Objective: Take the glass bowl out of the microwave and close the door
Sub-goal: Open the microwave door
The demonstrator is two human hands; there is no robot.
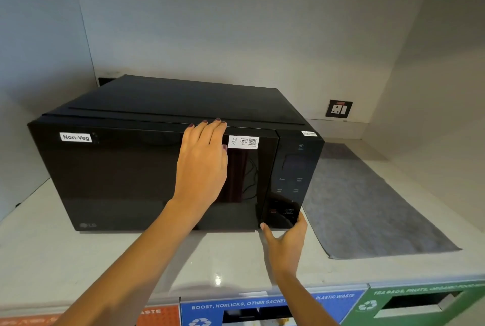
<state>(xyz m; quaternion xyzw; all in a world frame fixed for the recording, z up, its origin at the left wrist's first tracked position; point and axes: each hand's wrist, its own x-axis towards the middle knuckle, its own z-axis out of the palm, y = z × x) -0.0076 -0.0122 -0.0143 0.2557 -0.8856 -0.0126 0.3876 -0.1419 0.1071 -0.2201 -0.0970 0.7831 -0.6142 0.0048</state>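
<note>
- The person is standing at the black microwave (147,168), whose door (126,176) is looking shut or very nearly so; I cannot tell whether it is latched.
- The left hand (203,160) is lying flat on the door glass, palm down and fingers spread loosely, its fingertips (210,123) reaching the door's top edge. It is holding nothing, only bracing.
- The right hand (287,236) is curling open at the lower corner of the control panel (294,181), thumb near the seam just below and right of the braced palm, gripping nothing.
- The glass bowl is showing nowhere; the dark glass is hiding the cavity, so I cannot say whether it is inside.
- To my eye she is either starting to open the door or pressing it closed; the picture is not settling which.
- If opening, the flat hand is serving well by steadying the oven while the right works the seam or a release.
- The grey mat (367,202), well right of the right hand, is offering a landing spot.
</note>
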